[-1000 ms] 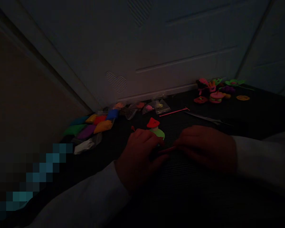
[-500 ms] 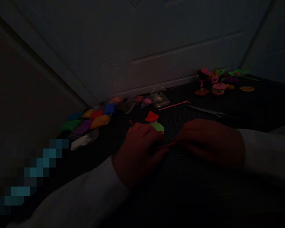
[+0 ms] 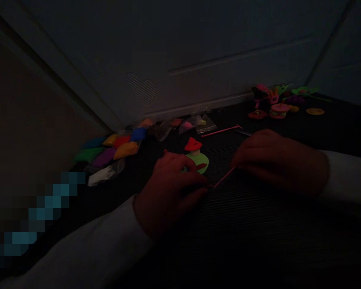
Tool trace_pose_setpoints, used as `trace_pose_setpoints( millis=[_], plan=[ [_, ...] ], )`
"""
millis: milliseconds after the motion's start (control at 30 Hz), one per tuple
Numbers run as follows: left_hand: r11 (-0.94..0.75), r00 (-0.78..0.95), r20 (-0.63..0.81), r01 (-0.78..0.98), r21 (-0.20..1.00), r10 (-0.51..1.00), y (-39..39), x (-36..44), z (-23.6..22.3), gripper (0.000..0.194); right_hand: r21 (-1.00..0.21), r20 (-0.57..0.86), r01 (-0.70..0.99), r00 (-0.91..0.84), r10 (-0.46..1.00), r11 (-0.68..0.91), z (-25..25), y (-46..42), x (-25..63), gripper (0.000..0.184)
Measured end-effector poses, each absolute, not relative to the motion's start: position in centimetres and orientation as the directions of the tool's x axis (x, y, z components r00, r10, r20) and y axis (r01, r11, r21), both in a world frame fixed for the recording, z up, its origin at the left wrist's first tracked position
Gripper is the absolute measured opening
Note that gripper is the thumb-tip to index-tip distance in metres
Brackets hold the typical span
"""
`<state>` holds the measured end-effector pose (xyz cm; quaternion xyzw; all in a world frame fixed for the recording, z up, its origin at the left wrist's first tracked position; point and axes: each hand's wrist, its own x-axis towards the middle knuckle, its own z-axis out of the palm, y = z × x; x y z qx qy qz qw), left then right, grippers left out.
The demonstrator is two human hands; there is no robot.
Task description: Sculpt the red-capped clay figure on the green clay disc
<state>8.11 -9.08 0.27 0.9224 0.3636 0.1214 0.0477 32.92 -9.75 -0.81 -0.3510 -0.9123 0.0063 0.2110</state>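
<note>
The scene is very dark. My left hand (image 3: 168,188) rests curled on the dark ribbed mat (image 3: 243,216), its fingertips pressed together on something small that I cannot make out. My right hand (image 3: 276,160) is closed on the upper end of a thin pink stick tool (image 3: 224,178), whose tip slants down to my left fingertips. Just beyond my left hand stands a small clay mushroom (image 3: 193,146) with a red cap on a green disc (image 3: 200,163).
Several coloured clay packets (image 3: 114,150) lie at the left by the wall. Small clear bags (image 3: 198,123), a second pink stick (image 3: 221,130) and scissors lie behind the mushroom. Finished clay figures (image 3: 276,104) stand at the far right near a white panelled door (image 3: 198,60).
My right hand has lifted and drawn back to the right, so more of the pink stick shows and it now slants. The left hand has stayed put.
</note>
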Motion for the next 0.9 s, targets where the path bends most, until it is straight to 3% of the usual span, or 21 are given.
trace_pose_setpoints(
  millis=[533, 900],
  plan=[
    [-0.764, 0.746, 0.184, 0.593, 0.253, 0.64, -8.99, 8.57, 0.03, 0.015, -0.16, 0.348, 0.617, -0.695, 0.629, 0.771, -1.29, -9.34, 32.89, 0.023],
    [-0.778, 0.747, 0.217, 0.595, 0.204, 0.628, -9.35, 8.91, 0.02, 0.016, -0.114, 0.327, 0.596, -0.733, 0.596, 0.795, -1.39, -9.04, 32.52, 0.026]
  ],
)
